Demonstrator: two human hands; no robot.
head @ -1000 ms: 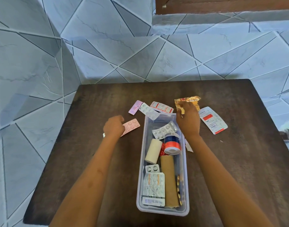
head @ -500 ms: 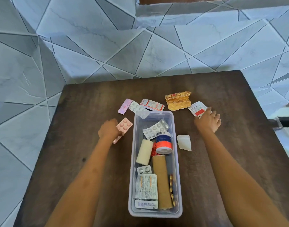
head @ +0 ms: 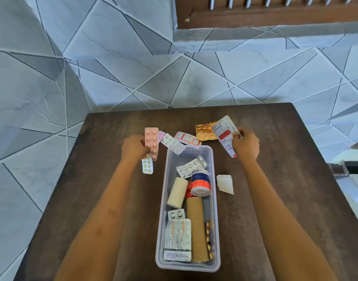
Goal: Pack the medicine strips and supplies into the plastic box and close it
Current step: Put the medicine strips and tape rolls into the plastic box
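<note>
Clear rectangular plastic box, open-topped, stands lengthwise at the centre of the dark brown wooden surface, between the two forearms. Contents, far end to near end:
- a curved silver blister strip;
- a blue, white and red tape roll beside a cream bandage roll;
- a brown cardboard-coloured roll lying along the box;
- a small two-pill silver blister;
- a large printed foil strip;
- a strip of golden capsules on edge against the right wall.

Left hand, just left of the box's far end, grips a pink blister strip held upright. It also holds a small white strip of yellow-green pills, which hangs below the fingers. Right hand, to the right of the far end, pinches the edge of a white-and-red printed strip. This strip is raised and tilted, and in view it overlaps a crumpled gold foil strip on the surface.

Beyond the far end lie a red-and-white strip, a silver blister sheet and a lilac strip, partly overlapping. A white folded paper piece lies just right of the box. Grey-blue tiled wall rises behind the surface.
</note>
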